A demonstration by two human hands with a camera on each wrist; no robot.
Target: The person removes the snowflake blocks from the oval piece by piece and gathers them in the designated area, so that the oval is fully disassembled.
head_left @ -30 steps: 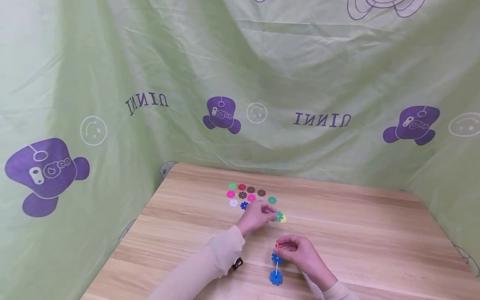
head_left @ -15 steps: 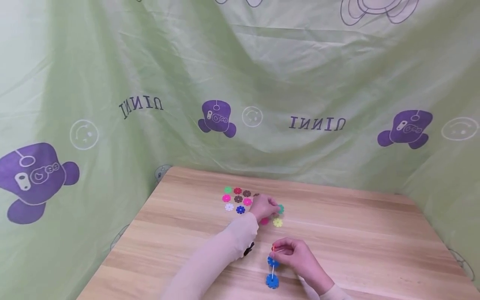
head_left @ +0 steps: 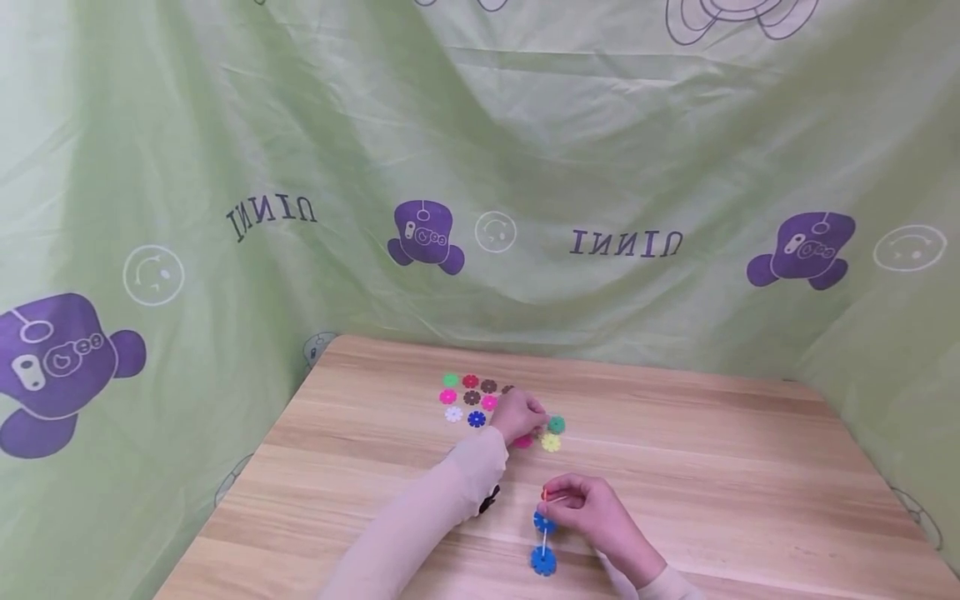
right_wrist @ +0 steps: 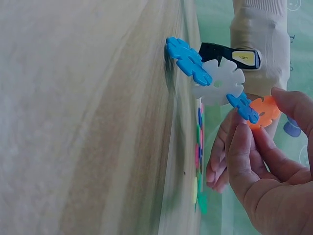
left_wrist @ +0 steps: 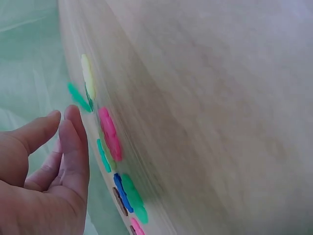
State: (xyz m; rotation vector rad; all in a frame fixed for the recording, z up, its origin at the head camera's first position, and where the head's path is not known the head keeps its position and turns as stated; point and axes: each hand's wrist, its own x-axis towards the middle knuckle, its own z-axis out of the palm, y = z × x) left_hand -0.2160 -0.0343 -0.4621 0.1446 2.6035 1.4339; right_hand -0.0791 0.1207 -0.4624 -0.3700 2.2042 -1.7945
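My left hand (head_left: 517, 417) is over the far discs, thumb and fingers slightly apart with nothing between them. Just past its fingertips a green notched plastic snowflake disc (left_wrist: 79, 97) tilts beside a pale yellow disc (left_wrist: 88, 76). Nearer me, my right hand (head_left: 596, 508) pinches an orange disc (right_wrist: 264, 111) between thumb and fingers. It ends a joined chain: a small-looking blue disc (right_wrist: 243, 107), a white disc (right_wrist: 218, 82) and another blue disc (right_wrist: 188, 59). In the head view the white one shows only edge-on. My left hand partly covers a pink disc (head_left: 522, 442).
Several loose discs lie in rough rows on the wooden table (head_left: 360, 467), among them a white disc (head_left: 453, 414), a dark blue disc (head_left: 476, 419) and a red disc (head_left: 470, 381). A black strap device (head_left: 489, 500) is at the left wrist. Green printed cloth (head_left: 337, 283) hangs around the table.
My left hand held the green disc in front of the yellow one, moved it farther back, then let go and drew slightly left. My right hand keeps its hold on the chain.
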